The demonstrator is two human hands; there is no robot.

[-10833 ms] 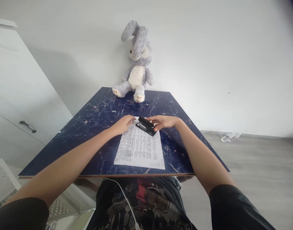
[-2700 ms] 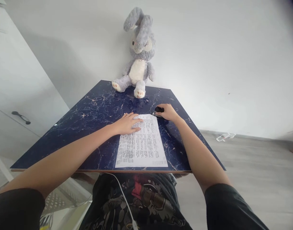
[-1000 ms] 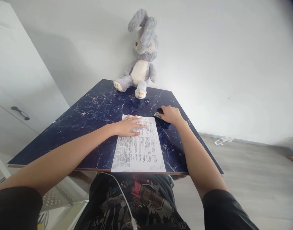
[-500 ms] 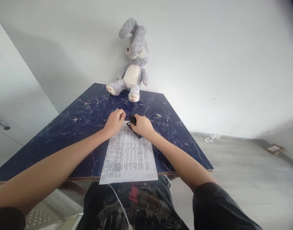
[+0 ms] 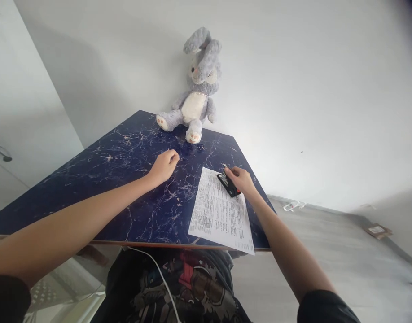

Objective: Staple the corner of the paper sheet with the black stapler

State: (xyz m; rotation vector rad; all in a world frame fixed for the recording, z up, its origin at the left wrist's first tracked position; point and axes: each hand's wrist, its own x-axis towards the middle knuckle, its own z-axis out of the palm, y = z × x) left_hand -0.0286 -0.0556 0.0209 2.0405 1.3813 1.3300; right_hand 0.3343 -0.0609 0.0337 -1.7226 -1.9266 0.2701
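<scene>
My right hand (image 5: 240,179) grips a black stapler (image 5: 228,185), which lies over the upper part of a printed sheet of paper (image 5: 214,215). The sheet rests slanted at the right side of the dark blue table, and its lower corner sticks out past the front edge. Left of the sheet and apart from it, my left hand (image 5: 164,167) is held at the table with its fingers curled in. Nothing shows in that hand, though the inside of the palm is hidden.
The blue marbled table (image 5: 125,152) narrows toward the wall. A grey plush rabbit (image 5: 195,105) sits at its far edge. A white cable (image 5: 159,269) hangs over my lap. On the floor at the right lie a clear plastic piece (image 5: 293,205) and a brown cardboard piece (image 5: 377,230).
My right hand has moved right with the stapler, and the sheet has shifted right and tilted. My left hand has come off the sheet and stays near its former place. The view has turned slightly.
</scene>
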